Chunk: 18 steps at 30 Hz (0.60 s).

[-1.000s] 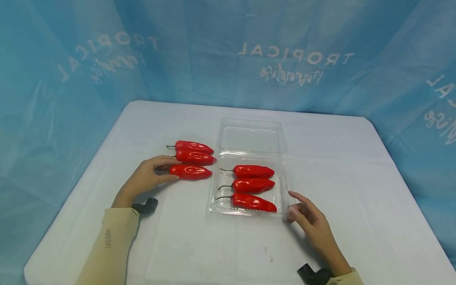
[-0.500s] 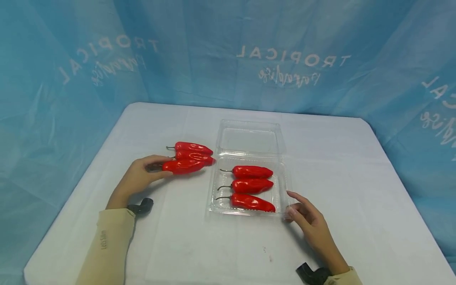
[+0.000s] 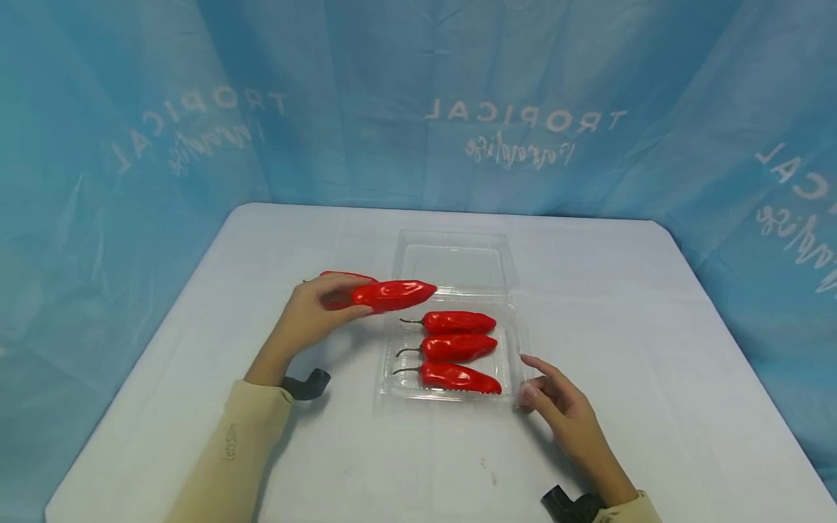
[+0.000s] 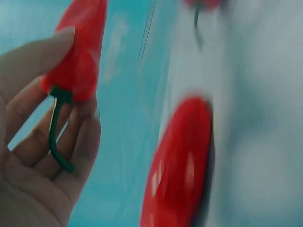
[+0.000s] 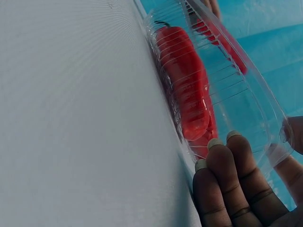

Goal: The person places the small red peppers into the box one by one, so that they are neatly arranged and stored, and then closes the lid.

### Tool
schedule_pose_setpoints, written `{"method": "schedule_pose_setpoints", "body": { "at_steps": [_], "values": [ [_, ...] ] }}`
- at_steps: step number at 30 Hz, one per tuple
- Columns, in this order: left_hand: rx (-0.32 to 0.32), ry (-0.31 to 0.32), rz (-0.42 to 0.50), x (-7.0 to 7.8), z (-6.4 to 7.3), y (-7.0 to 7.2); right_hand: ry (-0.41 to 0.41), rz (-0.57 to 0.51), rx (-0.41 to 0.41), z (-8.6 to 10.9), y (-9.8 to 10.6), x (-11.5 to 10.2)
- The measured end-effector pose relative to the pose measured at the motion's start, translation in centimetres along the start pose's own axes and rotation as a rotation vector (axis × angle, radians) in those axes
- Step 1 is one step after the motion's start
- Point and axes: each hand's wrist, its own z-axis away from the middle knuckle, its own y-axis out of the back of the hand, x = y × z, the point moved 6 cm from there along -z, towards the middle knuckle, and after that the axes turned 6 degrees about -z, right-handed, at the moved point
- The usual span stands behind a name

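Observation:
My left hand (image 3: 320,312) pinches a red pepper (image 3: 395,293) between thumb and fingers, raised over the left rear part of an open clear plastic clamshell box (image 3: 408,393). Its curved green stem (image 4: 57,130) hangs toward the palm in the left wrist view. Inside the box, three red peppers (image 3: 459,348) lie in a row, stems to the left. My right hand (image 3: 562,407) holds the box's front right corner, with thumb and index finger on the clear rim (image 5: 277,153) in the right wrist view. Other red peppers (image 3: 346,274) on the table are mostly hidden behind my left hand.
The box's clear lid (image 3: 451,263) lies folded back behind it. A white cloth (image 3: 608,290) covers the table, with a blue printed curtain (image 3: 366,131) around its back and sides. Dark camera mounts (image 3: 307,385) sit at both wrists.
My left hand has lifted the nearest loose pepper off the table, drawing it slightly left at first, then carrying it right to above the box. My right hand stays at the corner.

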Motion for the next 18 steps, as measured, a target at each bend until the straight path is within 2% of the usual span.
{"method": "schedule_pose_setpoints", "body": {
  "at_steps": [4, 8, 13, 18],
  "values": [
    [-0.057, -0.127, -0.024, 3.2, -1.7, -3.5, 0.002, -0.019, 0.005, 0.0, -0.1, 0.0],
    [-0.090, -0.185, -0.075, 4.7, -2.6, -6.2, 0.011, -0.040, -0.010, -0.1, -0.4, 0.0],
    [-0.083, -0.234, -0.203, 5.7, -2.7, -7.9, 0.008, -0.023, -0.007, -0.1, -0.4, 0.0],
    [-0.021, -0.312, -0.279, 6.5, -3.0, -8.3, 0.000, -0.008, 0.006, -0.1, -0.2, -0.1]
  ]
}}
